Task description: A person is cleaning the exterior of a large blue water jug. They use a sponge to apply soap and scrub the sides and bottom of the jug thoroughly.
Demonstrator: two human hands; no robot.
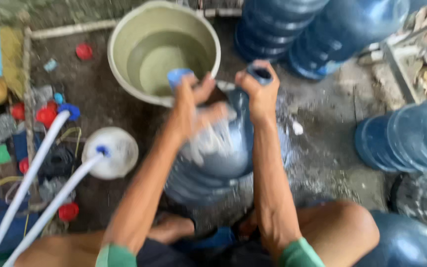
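Two bare hands work on one large blue water jug (223, 163) that stands between the person's knees on wet, dirty ground. The right hand (259, 91) is clenched around the jug's neck (259, 74), gripping it just under the dark opening. The left hand (196, 101) presses against the jug's shoulder, fingers curled around a small blue scrubber or cap (179, 76); motion blur hides exactly what it is. Whitish foam (208, 141) smears the jug's side below that hand.

Just beyond the jug sits a pale green bucket (164, 49) partly filled with murky water, its rim near the left hand. Two white pipes (40, 168) slant in from the lower left, one ending at a white round lid (110, 152) with a blue fitting. Red bottle caps (84, 51) lie scattered on the ground to the left, among rags and cloths. More blue water jugs (322, 29) stand at the top right, another (406, 138) lies at the right edge, and one more (406, 242) sits beside the right knee.
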